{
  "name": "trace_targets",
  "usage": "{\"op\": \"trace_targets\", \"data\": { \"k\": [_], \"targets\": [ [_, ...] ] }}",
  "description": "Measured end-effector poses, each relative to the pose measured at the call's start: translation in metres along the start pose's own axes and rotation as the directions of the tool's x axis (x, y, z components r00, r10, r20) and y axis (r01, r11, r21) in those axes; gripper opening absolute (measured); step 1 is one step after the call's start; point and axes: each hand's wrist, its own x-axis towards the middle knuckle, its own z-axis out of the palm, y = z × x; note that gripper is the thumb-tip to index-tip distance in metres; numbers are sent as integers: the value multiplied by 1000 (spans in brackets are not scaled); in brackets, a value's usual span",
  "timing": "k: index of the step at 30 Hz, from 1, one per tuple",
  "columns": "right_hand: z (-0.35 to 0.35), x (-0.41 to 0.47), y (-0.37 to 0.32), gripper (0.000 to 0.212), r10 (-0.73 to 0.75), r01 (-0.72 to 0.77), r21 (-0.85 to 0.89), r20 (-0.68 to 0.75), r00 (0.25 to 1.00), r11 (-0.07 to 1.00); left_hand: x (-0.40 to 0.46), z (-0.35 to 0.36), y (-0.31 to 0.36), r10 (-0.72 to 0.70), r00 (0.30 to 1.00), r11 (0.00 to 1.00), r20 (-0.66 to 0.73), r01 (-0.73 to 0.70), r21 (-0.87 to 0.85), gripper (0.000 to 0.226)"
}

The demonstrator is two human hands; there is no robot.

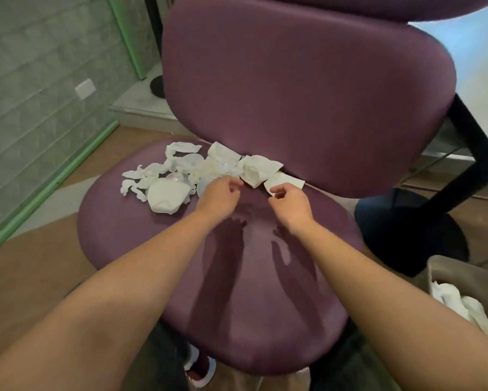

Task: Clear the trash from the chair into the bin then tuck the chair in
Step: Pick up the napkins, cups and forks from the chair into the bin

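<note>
Both hands hover low over the back of the purple chair seat (237, 292), fingers loosely curled and holding nothing. The right hand (289, 200) has its fingertips right at a folded white paper scrap (285, 180); whether they touch it I cannot tell. The left hand (219, 191) sits beside it, at the edge of the heap of crumpled tissues and paper cups (178, 173) spreading away to its left. Farther out to the right, near the floor, stands a bin (468, 275) with white paper inside.
</note>
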Motion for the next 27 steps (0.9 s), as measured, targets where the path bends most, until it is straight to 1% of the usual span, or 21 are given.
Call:
{"op": "trace_targets", "data": {
  "k": [2,5,8,11,13,17,20,24,27],
  "targets": [
    [9,12,-3,30,-9,10,-7,12,1000,1000,8,-9,-13,39,999,986,-23,-35,163,36],
    [18,31,-7,33,-50,50,-59,9,999,997,22,-20,-27,111,994,905,4,-103,414,41],
    [28,51,-10,39,-98,95,-144,-18,995,985,36,-28,-37,176,982,755,72,-182,630,60],
    [34,69,-13,46,-125,117,-252,-17,992,961,46,-31,-42,229,968,619,103,-227,752,72],
    [40,82,-16,48,-126,119,-305,-2,992,945,53,-32,-46,280,955,583,100,-252,773,70],
    [48,91,-17,51,-135,137,-396,34,990,908,57,-33,-51,352,931,576,98,-298,761,64],
    [51,89,-16,40,-154,139,-452,5,988,881,55,-34,-52,376,923,592,78,-304,747,60],
    [47,77,-10,21,-181,150,-426,-33,983,892,50,-34,-53,384,921,621,70,-314,718,46],
    [37,59,-6,17,-205,164,-361,-77,976,918,42,-34,-52,406,913,648,38,-316,693,29]
  ]
}}
